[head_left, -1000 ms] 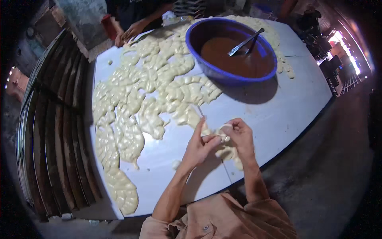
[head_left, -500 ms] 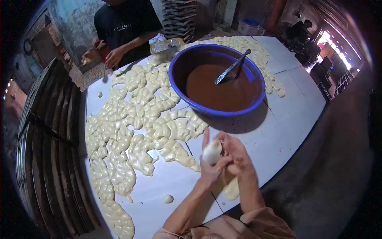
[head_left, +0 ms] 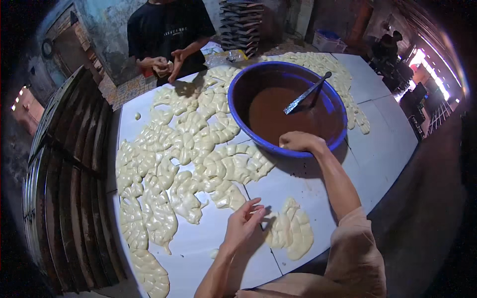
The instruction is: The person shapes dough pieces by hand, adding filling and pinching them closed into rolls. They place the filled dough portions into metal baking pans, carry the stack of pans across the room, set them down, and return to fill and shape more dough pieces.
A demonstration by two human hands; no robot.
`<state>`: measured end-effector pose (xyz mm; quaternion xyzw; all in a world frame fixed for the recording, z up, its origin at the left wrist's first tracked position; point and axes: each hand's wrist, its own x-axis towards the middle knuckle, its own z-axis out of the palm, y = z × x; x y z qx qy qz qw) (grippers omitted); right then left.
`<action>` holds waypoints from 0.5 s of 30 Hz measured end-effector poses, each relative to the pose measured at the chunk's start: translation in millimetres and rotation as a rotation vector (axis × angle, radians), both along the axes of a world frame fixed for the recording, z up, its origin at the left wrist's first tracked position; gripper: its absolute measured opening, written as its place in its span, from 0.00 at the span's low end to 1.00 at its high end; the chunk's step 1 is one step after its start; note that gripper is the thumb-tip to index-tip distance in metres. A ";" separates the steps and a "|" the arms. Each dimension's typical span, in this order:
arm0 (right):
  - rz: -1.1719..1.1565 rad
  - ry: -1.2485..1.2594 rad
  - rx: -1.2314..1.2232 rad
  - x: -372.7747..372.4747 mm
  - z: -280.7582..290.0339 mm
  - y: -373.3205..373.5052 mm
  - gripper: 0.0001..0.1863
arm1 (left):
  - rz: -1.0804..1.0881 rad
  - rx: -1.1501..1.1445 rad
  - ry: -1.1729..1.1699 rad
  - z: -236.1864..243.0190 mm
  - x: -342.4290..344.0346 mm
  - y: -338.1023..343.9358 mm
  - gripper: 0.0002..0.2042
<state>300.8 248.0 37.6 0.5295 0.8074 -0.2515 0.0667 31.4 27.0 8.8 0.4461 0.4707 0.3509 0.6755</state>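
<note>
Right hand [head_left: 300, 142] hangs over the basin's near rim [head_left: 288, 152], bare tabletop [head_left: 372, 141] rightward.

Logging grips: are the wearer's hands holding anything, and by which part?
The left hand looks empty; whether the right hand, curled over the blue basin, holds anything cannot be told.

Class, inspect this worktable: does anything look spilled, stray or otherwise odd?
Yes. Dark specks show against the white tabletop below the blue tub's near rim, possibly spilled brown filling. Also, one small dough lump sits alone near the far-left edge, apart from the spread dough pieces.
</note>
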 end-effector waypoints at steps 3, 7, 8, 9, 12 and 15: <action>-0.313 0.432 -0.128 -16.0 38.7 -21.3 0.12 | -0.014 0.032 0.044 -3.7 -5.6 -2.2 0.22; -0.530 1.196 -0.294 -42.3 63.3 -56.8 0.07 | -0.013 0.060 -0.005 -5.1 -1.3 3.2 0.22; -0.514 1.192 -0.311 -56.3 62.1 -66.2 0.07 | 0.008 0.055 -0.003 -0.2 -0.8 5.7 0.22; -0.513 1.302 -0.342 -64.0 62.4 -83.1 0.08 | 0.057 -0.012 -0.161 13.1 6.0 6.6 0.22; -0.548 1.506 -0.438 -96.3 44.1 -130.0 0.08 | 0.166 -0.105 -0.540 21.1 11.9 7.0 0.23; -0.629 1.572 -0.458 -133.4 3.6 -168.5 0.11 | 0.281 -0.192 -0.674 2.3 -6.7 -6.5 0.22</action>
